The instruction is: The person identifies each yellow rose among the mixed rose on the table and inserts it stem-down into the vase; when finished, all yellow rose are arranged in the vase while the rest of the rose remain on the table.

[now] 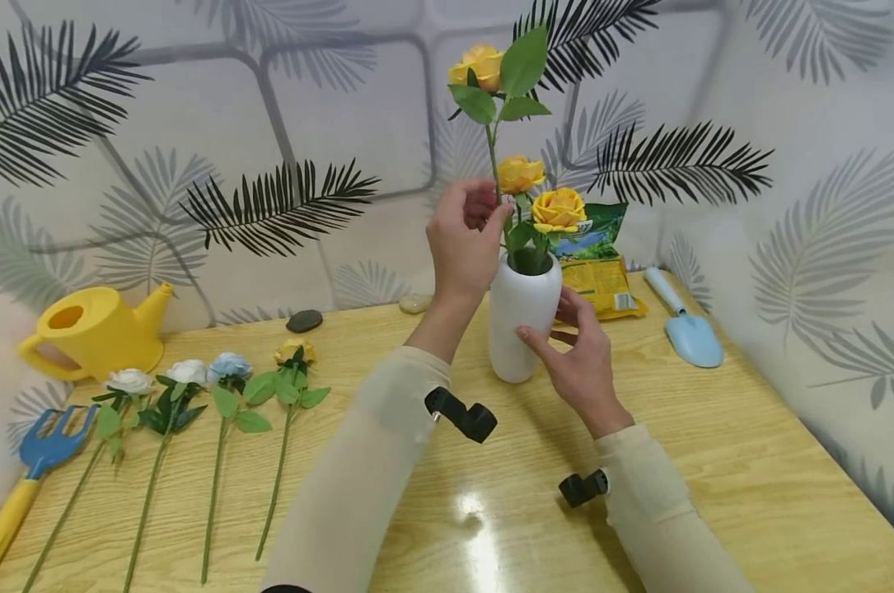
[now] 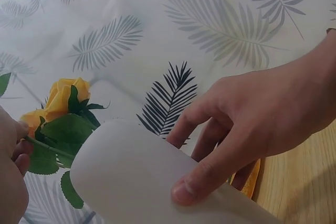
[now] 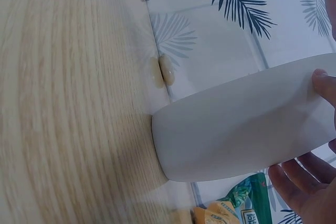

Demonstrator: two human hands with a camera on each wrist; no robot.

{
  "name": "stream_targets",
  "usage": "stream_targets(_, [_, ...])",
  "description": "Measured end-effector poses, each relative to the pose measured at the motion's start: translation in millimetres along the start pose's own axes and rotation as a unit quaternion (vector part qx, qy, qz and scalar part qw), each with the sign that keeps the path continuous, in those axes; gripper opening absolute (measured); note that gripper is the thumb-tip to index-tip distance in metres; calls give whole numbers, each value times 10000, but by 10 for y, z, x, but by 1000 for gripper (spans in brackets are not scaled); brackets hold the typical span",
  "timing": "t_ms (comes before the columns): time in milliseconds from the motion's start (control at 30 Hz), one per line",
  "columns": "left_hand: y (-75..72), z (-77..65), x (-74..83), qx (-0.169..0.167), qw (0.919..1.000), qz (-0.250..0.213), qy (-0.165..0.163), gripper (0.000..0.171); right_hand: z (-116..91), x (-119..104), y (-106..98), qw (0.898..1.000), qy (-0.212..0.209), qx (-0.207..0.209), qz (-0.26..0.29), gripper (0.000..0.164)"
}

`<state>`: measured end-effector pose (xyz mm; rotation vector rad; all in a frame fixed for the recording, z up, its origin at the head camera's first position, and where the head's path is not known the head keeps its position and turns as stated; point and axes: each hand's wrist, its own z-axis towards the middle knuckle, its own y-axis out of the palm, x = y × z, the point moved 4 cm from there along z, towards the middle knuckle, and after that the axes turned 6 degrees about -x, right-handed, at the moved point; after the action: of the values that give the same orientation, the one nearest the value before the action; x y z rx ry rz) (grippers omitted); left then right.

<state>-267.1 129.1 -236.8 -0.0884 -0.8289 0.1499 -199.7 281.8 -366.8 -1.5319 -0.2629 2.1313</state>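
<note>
A white vase (image 1: 521, 321) stands upright on the wooden table, two yellow roses (image 1: 559, 211) rising from its mouth. Above it, my left hand (image 1: 463, 239) pinches the stem of a taller yellow rose (image 1: 479, 67), whose lower stem runs down to the vase mouth. Leaves hide where that stem ends. My right hand (image 1: 583, 358) grips the side of the vase, thumb in front and fingers round the far side. In the right wrist view the base of the vase (image 3: 210, 140) rests on the table.
Several loose roses, white (image 1: 189, 371), blue (image 1: 229, 366) and yellow (image 1: 295, 352), lie left, beside a yellow watering can (image 1: 113, 333) and a blue hand fork (image 1: 49, 449). A colourful packet (image 1: 598, 284) stands behind the vase; a blue trowel (image 1: 693, 339) lies right. Stones (image 1: 304, 320) sit along the wall.
</note>
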Motion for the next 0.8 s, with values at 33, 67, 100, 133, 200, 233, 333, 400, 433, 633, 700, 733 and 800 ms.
stream_targets(33, [1,-13,-8,5,10000,7,-4,24,-2,1,0,10000,7,-4,5,76])
stream_targets(67, [2,-23,-17,12,10000,-8,4,24,-2,5,1,10000,20,-13,12,75])
stream_targets(100, [4,-32,-30,18,10000,-7,9,23,-5,4,1,10000,34,-25,24,75])
stream_targets(133, [6,-42,-40,19,10000,-21,10,23,-4,6,1,10000,42,-28,33,75])
stream_targets(200, [12,-60,-65,11,10000,-17,-18,23,-3,11,3,10000,61,-24,45,75])
stream_targets(233, [16,-68,-79,3,10000,-12,-28,23,-2,10,5,10000,64,-28,36,75])
stream_targets(333, [30,-95,-113,-49,10000,-31,-70,24,3,17,10,10000,63,-7,-10,76])
stream_targets(400, [38,-112,-136,-85,9999,-21,-97,23,1,20,17,10000,60,-10,-27,76])
stream_targets(433, [41,-121,-146,-102,9999,-26,-112,23,1,20,21,10000,59,-16,-19,75])
stream_targets(633, [58,-157,-195,-148,9997,-42,-170,21,-3,28,24,9999,135,-34,67,76])
stream_targets(700, [64,-166,-205,-172,9997,-61,-190,21,-3,25,17,9999,139,-31,57,76])
stream_targets(733, [67,-172,-210,-183,9996,-61,-210,21,-1,23,14,9999,135,-24,47,76])
stream_targets(800, [72,-181,-218,-205,9994,-57,-255,21,2,18,9,9999,114,-22,18,76])
